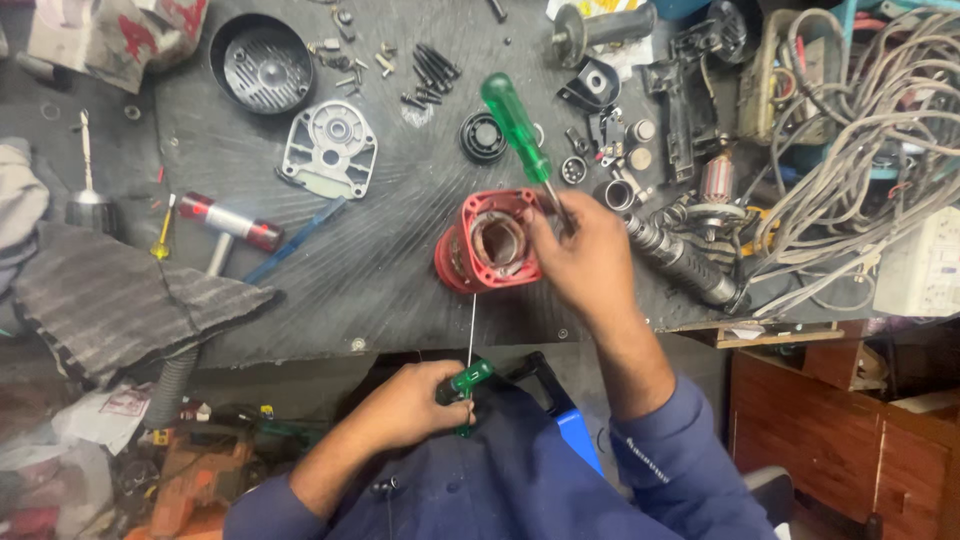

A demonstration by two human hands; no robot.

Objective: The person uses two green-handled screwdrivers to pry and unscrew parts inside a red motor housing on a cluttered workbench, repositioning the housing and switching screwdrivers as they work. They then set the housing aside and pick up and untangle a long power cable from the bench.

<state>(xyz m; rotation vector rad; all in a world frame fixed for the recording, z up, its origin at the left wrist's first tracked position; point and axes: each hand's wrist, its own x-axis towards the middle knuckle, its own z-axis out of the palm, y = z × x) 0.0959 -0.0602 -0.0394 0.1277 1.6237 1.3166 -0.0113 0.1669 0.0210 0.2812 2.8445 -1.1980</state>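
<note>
Standing over the bench, the person works on a red motor housing that sits open end up near the front edge of the dark rubber mat. The right hand rests against the housing's right rim, fingers closed around the steel shank of a green-handled screwdriver; its handle slants up and away from the housing toward the back of the bench, and the tip is hidden behind the fingers, so I cannot tell whether it is seated in anything. The left hand is well in front of the housing, off the mat and over the lap, fist shut on a smaller green-handled tool whose thin rod runs almost straight up to the housing's lower edge. So the long axis of that rod points at the housing from the front, while the right hand is much the nearer, touching it. Behind and left of the housing lie a grey cast end plate and a black round cover; to its right, a tangle of grey cables.
</note>
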